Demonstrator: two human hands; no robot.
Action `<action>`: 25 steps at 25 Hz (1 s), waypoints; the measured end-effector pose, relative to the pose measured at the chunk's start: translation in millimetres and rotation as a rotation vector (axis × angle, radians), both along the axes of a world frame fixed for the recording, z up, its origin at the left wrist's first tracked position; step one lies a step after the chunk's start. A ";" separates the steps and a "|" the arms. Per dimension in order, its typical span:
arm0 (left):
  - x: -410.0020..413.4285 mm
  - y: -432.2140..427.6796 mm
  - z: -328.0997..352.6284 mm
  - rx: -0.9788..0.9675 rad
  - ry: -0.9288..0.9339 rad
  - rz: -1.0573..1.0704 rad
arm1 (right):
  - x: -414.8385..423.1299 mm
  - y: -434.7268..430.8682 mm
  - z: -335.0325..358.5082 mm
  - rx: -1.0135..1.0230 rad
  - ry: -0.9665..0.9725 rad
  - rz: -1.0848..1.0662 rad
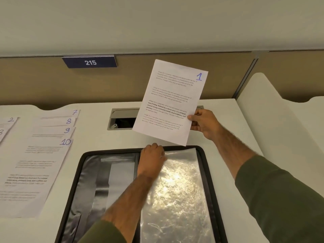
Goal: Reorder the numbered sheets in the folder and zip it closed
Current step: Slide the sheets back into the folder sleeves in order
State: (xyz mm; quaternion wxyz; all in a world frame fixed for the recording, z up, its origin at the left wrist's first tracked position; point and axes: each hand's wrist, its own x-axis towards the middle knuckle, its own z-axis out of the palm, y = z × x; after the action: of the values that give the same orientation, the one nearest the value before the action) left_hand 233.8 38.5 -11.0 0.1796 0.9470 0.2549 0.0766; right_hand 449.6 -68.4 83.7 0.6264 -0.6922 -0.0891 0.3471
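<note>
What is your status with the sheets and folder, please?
Right hand pinches sheet 1, aloft. Left hand grips clear sleeve top, folder open. Nothing blocking.

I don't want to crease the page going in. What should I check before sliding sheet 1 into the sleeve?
1. Grip on sheet 1: right hand pinches its right edge. Ok.
2. Base: folder lies open on the desk. Ok.
3. Mouth of clear sleeve open: left hand sits on its top edge, opening hidden. Cannot tell.
4. Sheet lined up with sleeve: tilted, raised above it. Not ok.
5. Path clear: sheets 7 to 10 lie fanned left of the folder. Ok.
</note>
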 end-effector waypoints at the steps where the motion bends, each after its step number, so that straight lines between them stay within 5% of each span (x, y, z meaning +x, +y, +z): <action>1: -0.3 -0.1 0.1 0.017 -0.012 -0.005 | 0.1 -0.2 -3.9 -0.004 0.008 -0.010; 15: -20.9 -13.2 -5.7 0.166 -0.129 -0.075 | -6.6 1.3 -23.6 0.031 -0.034 -0.077; 25: -24.3 -14.5 7.5 -0.018 -0.111 0.003 | -19.1 -2.6 -32.7 0.036 -0.078 -0.060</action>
State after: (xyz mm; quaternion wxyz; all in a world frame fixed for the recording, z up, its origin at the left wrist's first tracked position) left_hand 209.5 24.0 -3.5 0.2019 0.9392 0.2469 0.1271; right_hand 430.5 -71.0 51.0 0.6448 -0.6964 -0.0990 0.2992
